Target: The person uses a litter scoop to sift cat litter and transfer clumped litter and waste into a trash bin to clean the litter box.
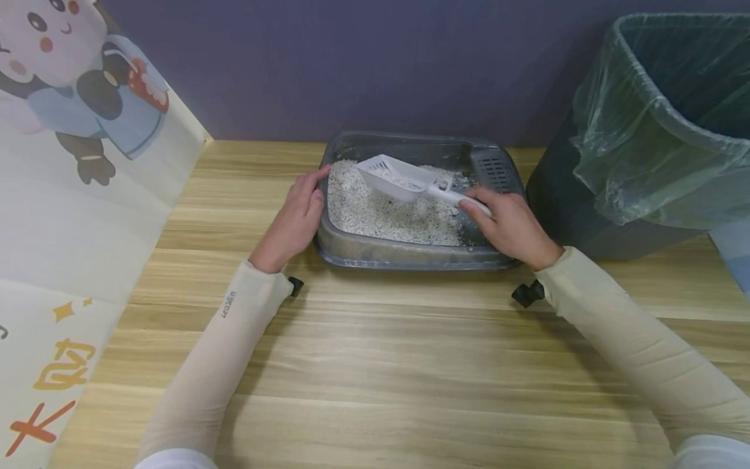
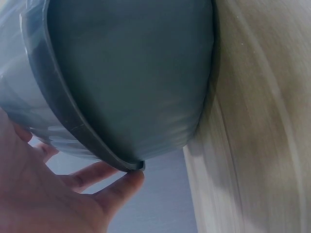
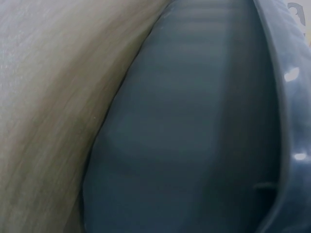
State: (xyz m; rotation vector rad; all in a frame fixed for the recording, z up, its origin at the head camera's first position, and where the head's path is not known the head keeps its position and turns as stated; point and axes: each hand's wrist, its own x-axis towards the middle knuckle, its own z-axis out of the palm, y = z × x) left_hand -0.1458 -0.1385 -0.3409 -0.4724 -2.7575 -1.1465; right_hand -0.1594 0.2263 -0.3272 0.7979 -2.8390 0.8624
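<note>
A grey litter box (image 1: 375, 251) holds pale granular litter (image 1: 375, 218). At its left rim is my left hand (image 1: 293, 218); in the left wrist view its fingers (image 2: 119, 190) grip the rim's edge from beside the outer wall. My right hand (image 1: 512, 221) holds a white litter scoop (image 1: 404, 177) by its handle, thumb and fingers around the end. The slotted scoop head is over the litter, pointing left, with some pale litter inside. In the right wrist view only the box's outer wall (image 3: 160, 131) and rim show; the right hand is outside that view.
A grey bin (image 1: 562, 189) with a clear plastic liner (image 1: 638, 150) stands right of the box. Behind runs a dark purple wall (image 1: 375, 71); a white panel (image 1: 76, 228) with cartoon prints is at left. Everything stands on a wood-grain tabletop (image 1: 398, 365).
</note>
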